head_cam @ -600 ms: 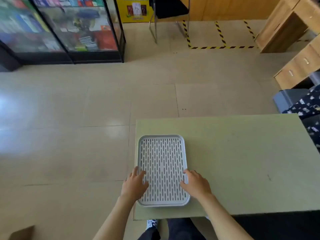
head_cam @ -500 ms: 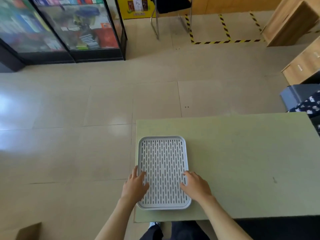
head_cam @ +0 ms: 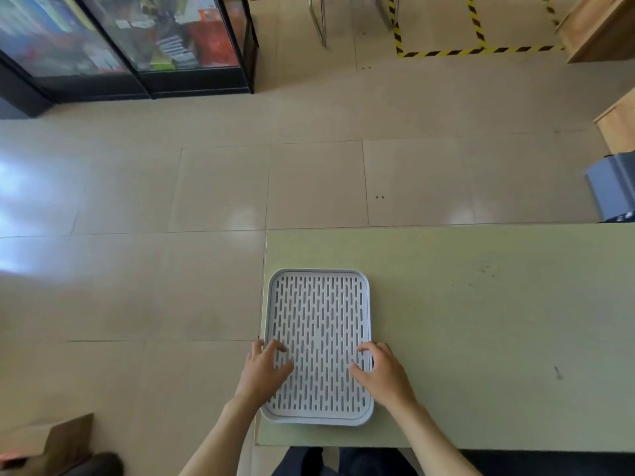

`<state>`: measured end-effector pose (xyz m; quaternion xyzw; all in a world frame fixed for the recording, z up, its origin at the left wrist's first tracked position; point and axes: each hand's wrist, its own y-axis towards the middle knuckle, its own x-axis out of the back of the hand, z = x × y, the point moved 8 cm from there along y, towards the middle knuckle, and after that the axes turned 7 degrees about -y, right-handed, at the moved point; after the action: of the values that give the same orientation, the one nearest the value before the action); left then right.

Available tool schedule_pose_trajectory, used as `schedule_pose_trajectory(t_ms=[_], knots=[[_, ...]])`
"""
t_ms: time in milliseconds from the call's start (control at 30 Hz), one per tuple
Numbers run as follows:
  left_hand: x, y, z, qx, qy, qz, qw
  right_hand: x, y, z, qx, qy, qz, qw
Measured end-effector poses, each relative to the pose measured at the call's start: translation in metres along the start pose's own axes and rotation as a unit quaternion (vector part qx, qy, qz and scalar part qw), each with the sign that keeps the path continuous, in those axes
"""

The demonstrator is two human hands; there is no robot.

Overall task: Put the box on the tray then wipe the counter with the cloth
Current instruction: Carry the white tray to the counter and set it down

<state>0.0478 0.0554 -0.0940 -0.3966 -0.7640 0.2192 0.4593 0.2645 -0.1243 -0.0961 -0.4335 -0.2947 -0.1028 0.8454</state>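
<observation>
A white slotted tray (head_cam: 319,280) lies lengthwise at the left end of the pale green table (head_cam: 481,321), its near edge close to the table's front. My left hand (head_cam: 264,371) rests on the tray's left rim near the front corner, fingers bent and thumb on the slotted surface. On the right rim my right hand (head_cam: 381,372) lies the same way. Nothing is on the tray. No cloth is in view.
A brown cardboard piece (head_cam: 58,438) sits on the tiled floor at the lower left, partly cut off. A glass display cabinet (head_cam: 137,46) stands at the far left, wooden furniture (head_cam: 604,25) at the far right, and a grey bin (head_cam: 615,190) beyond the table.
The fingers of both hands have bent from lying straight along the tray's sides. The tray has stayed in place. The view has tilted down a little.
</observation>
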Motion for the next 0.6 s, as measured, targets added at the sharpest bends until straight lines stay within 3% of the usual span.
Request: schedule_pose_trajectory(t_ms=[167, 367, 467, 600], knots=[[0.001, -0.006, -0.002, -0.01, -0.083, -0.024, 0.996, 0.0, -0.002, -0.002, -0.006, 0.101, -0.015, 0.995], [0.002, -0.026, -0.019, -0.058, -0.206, -0.07, 0.974, 0.01, -0.019, 0.007, -0.009, 0.195, -0.112, 0.974], [0.013, -0.034, -0.035, -0.093, -0.215, -0.106, 0.966, 0.015, -0.032, 0.013, -0.004, 0.223, -0.164, 0.961], [0.028, -0.041, -0.056, -0.142, -0.208, -0.092, 0.964, 0.022, -0.057, 0.016, -0.008, 0.259, -0.213, 0.942]])
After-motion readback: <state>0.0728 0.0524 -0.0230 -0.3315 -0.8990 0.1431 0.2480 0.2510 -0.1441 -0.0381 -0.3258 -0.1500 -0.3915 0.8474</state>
